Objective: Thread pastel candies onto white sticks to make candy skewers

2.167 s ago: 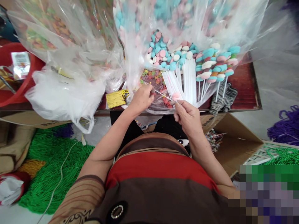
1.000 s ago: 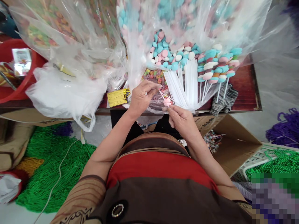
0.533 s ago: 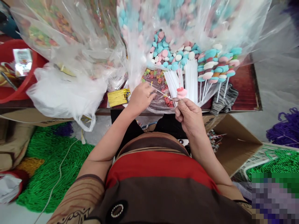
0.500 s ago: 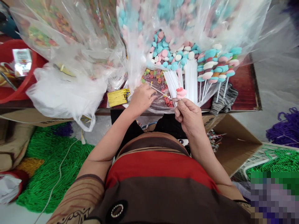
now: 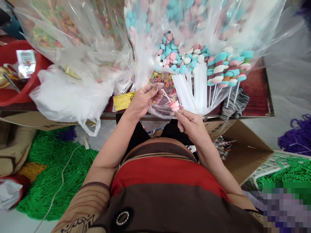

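Note:
Between my hands is a small pink and red candy [image 5: 174, 106], tilted to the left. My right hand [image 5: 191, 124] pinches its lower end between thumb and forefinger. Thin pale stems run up and left from the candy to my left hand [image 5: 145, 99], whose thumb and fingers close around a thin white stick; its end is partly hidden. Behind the hands lie two bundles of white sticks [image 5: 201, 85] and small coloured candy rings [image 5: 159, 78]. A stack of yellow twist ties [image 5: 122, 101] lies left of my left wrist.
Blue, pink and white candies [image 5: 173, 55] spill from a big clear bag. Finished candy skewers [image 5: 220, 69] lean at the right, by a grey glove [image 5: 235, 103]. A white plastic bag [image 5: 70, 94] and red basin [image 5: 40, 71] stand left; an open cardboard box [image 5: 245, 152] is below right.
My right hand has moved left with the pink candy, which now tips toward my left hand. The left hand has turned, its fingers raised near the candy's stem.

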Available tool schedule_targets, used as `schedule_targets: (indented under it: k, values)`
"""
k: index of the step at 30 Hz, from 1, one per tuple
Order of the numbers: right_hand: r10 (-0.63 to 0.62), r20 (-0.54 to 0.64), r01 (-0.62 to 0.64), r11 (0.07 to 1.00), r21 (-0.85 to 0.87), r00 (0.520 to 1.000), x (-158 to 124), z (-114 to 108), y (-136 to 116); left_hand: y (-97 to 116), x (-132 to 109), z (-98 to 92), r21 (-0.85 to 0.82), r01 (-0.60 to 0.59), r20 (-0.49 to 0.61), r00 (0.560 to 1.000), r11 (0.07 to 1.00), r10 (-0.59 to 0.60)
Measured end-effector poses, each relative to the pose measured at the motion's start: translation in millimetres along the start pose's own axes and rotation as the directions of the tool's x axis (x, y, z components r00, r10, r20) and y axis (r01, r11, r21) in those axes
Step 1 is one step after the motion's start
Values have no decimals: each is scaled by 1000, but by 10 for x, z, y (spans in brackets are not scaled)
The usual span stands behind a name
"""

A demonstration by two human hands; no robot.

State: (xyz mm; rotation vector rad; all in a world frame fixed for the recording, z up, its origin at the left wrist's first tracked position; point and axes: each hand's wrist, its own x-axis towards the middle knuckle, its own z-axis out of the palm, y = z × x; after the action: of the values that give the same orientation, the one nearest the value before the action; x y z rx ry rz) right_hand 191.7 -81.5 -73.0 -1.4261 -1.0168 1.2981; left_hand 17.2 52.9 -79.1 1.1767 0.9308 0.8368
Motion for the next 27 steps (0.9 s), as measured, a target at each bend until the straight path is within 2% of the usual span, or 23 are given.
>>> schedule_targets:
  k: [3, 6, 9, 14, 18, 20, 24, 27]
  values:
    - [-19, -2, 18, 998, -66, 1000, -13, 11, -10, 50, -22, 36, -144, 86, 12, 996, 986, -85]
    - [-12, -3, 11, 996, -84, 1000, -10, 7, -6, 58, -36, 64, -179, 114, 17, 993, 977, -113]
    - [-12, 2, 12, 996, -90, 1000, -4, 3, -1, 30, -32, 60, -121, 89, 23, 996, 989, -87]
    - [-17, -4, 17, 997, -71, 1000, -15, -4, 4, -7, -5, 1, 73, 28, 70, 997, 997, -33]
    - [-15, -7, 15, 998, -58, 1000, -27, -10, -4, -32, 4, -12, 132, 0, 105, 994, 991, -14]
    - [-22, -6, 21, 998, -65, 1000, -22, -2, -8, -62, -17, 41, 118, 15, 135, 990, 993, -31]
    - [-31, -27, 30, 999, -43, 999, 20, 34, 34, -118, -118, 228, 94, 64, 275, 957, 994, -88]
    - [16, -25, -15, 1000, 28, 1000, 52, 41, 99, -76, -171, 290, 164, -3, 329, 943, 986, -51]
